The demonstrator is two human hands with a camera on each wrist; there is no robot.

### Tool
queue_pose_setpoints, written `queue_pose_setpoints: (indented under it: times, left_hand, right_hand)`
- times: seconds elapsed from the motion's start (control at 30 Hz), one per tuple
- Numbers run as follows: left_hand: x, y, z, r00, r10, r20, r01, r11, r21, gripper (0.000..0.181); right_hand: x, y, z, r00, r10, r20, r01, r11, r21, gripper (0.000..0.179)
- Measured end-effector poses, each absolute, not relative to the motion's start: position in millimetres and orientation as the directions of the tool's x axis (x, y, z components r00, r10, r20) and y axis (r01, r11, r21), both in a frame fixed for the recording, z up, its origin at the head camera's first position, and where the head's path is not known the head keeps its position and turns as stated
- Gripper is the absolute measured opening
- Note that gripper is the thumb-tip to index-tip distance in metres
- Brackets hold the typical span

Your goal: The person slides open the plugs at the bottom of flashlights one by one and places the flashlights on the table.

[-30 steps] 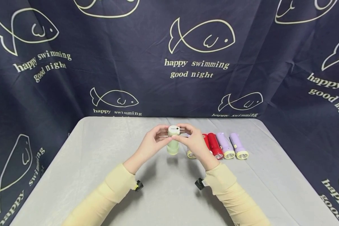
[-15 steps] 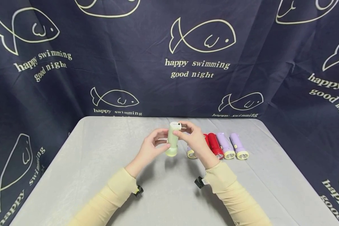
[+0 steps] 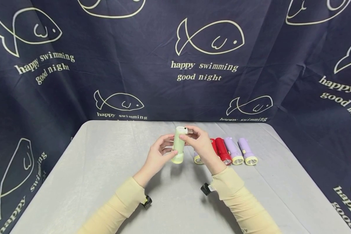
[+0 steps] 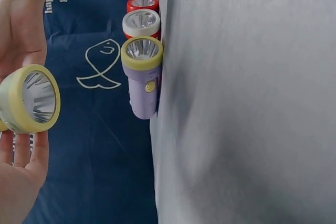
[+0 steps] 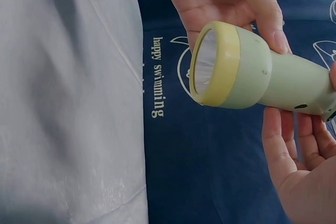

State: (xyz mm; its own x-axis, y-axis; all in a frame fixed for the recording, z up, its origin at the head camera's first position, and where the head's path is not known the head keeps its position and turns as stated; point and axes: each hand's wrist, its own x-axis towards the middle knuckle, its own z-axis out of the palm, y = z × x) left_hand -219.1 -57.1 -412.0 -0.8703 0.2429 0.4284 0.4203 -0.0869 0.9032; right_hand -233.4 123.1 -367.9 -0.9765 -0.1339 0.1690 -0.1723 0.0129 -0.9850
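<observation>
A pale green flashlight (image 3: pixel 179 143) with a yellow rim is held above the table, lens end down and slightly tilted. My left hand (image 3: pixel 158 152) grips its body just above the head, thumb in front. Around the upper end, my right hand (image 3: pixel 200 143) holds it between thumb and fingers, beside metal plug prongs (image 3: pixel 190 131) that stick out from the white end cap. The lens (image 4: pixel 39 97) faces the left wrist camera. In the right wrist view, the left thumb (image 5: pixel 281 41) presses on the flashlight's neck.
To the right, a row of flashlights lies on the grey-covered table (image 3: pixel 105 146): purple ones (image 3: pixel 247 151) with yellow rims and red ones (image 3: pixel 223 151). My right hand partly covers the row's left end. A dark blue fish-print cloth (image 3: pixel 158 91) hangs behind the table.
The flashlight has been raised and tilted, showing more of its body. My left hand has shifted from its upper end down to near the head; the right hand stays at the plug end.
</observation>
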Motion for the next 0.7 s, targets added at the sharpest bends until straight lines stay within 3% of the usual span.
queue_pose_setpoints:
  times: [0.4,0.7]
  left_hand:
    - [-222.5,-59.1,-417.5,-0.881,0.238,0.409,0.39,-0.122,0.913,0.053]
    - [-222.6,-62.6,-418.0,-0.894,0.212,0.395,0.365,-0.167,0.916,0.056]
  right_hand:
    - [-232.3,118.3,-368.4,-0.976,-0.125,0.178,-0.18,-0.001,-0.984,0.039]
    - [-232.0,115.6,-371.4,-0.967,-0.193,0.167,-0.167,-0.021,-0.986,0.043]
